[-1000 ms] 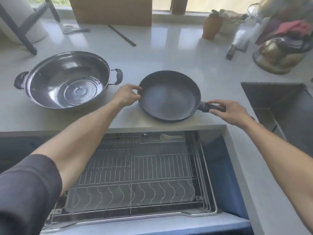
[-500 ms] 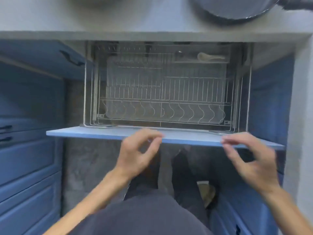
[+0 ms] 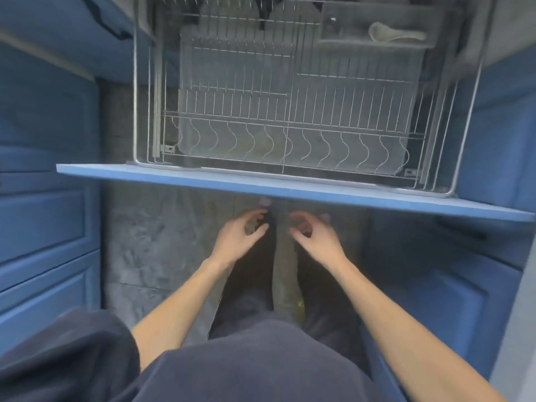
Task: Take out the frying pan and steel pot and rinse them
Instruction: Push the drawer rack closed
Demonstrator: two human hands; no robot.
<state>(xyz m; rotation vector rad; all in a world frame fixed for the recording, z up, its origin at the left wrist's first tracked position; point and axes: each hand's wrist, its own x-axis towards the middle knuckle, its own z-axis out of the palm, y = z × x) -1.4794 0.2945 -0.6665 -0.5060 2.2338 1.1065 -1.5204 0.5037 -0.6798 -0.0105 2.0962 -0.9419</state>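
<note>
The frying pan and the steel pot are out of view; I look straight down at a pulled-out drawer. Its blue front panel [image 3: 290, 188] runs across the middle of the view, with a wire dish rack [image 3: 290, 117] behind it. My left hand [image 3: 240, 239] and my right hand [image 3: 314, 242] hang side by side just below the panel's front edge, over the floor. Both hold nothing, their fingers loosely curled and apart. Neither hand touches the panel.
A white spoon [image 3: 391, 33] lies in a small tray at the rack's far right. Blue cabinet drawers [image 3: 43, 227] stand to the left, and a blue cabinet door [image 3: 452, 300] to the right. My dark trouser legs stand on the grey stone floor [image 3: 156, 242] below the hands.
My view dropped from the counter to the drawer. Both hands left the pan, came to the drawer's front edge, then moved lower and closer together beneath it.
</note>
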